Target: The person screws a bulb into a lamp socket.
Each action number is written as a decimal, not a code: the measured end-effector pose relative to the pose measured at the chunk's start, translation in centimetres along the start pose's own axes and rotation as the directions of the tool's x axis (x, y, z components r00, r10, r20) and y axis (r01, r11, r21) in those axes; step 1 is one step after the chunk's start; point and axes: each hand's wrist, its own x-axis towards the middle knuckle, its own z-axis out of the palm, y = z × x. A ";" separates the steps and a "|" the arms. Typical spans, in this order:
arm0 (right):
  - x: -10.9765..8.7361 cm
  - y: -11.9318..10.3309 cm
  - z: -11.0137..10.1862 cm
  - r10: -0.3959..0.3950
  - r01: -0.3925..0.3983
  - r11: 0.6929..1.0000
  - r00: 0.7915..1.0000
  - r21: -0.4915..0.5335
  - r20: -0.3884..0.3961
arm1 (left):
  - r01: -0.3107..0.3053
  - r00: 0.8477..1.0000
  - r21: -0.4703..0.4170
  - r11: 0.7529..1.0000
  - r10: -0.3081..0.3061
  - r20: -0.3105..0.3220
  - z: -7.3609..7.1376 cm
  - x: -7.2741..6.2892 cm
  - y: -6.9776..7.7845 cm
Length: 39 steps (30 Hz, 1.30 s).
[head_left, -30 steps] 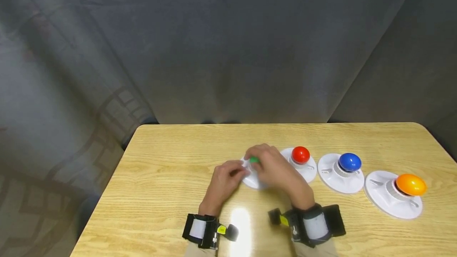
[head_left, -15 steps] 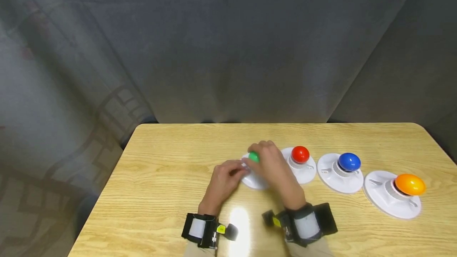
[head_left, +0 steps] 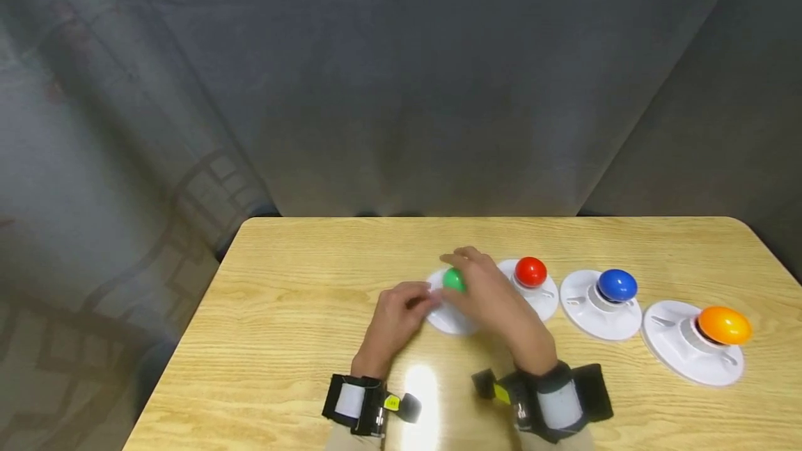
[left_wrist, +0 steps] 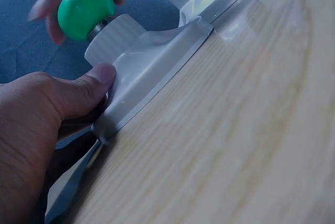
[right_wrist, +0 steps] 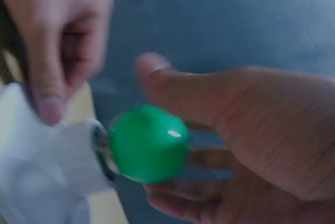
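A green light bulb [left_wrist: 86, 12] sits in a white round lamp holder [left_wrist: 133, 59], a strip of its dark metal neck showing above the collar. My left hand [head_left: 393, 319] pinches the holder's left edge, with the thumb on top and the fingers at the underside. Around the green bulb, my right hand [head_left: 491, 291] is spread. In the right wrist view its thumb [right_wrist: 172, 85] stands apart from the glass, while the other fingers reach behind the bulb.
To the right, similar white holders carry a red bulb [head_left: 530, 272], a blue bulb [head_left: 617, 285] and an orange bulb [head_left: 724, 326]. All stand on a wooden table [head_left: 301, 284]. A grey curtain [head_left: 426, 89] hangs behind it.
My right hand turns back and forth at the green bulb; its fingers have spread, so more of the bulb shows. My left hand keeps its place on the holder's edge.
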 end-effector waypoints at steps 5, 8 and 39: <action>-0.4 0.7 -0.7 -0.116 0.114 0.993 0.993 0.041 0.029 | -0.014 1.000 -0.011 1.000 0.014 0.006 0.2 0.0 0.1; -0.3 0.9 -0.5 -0.117 0.117 0.993 0.993 0.020 -0.018 | -0.011 1.000 -0.004 1.000 0.011 0.010 0.2 0.2 0.2; 1.2 -0.5 2.5 0.169 -0.169 0.985 0.934 0.029 -0.316 | -0.007 0.999 0.014 1.000 0.007 -0.034 0.3 0.0 0.1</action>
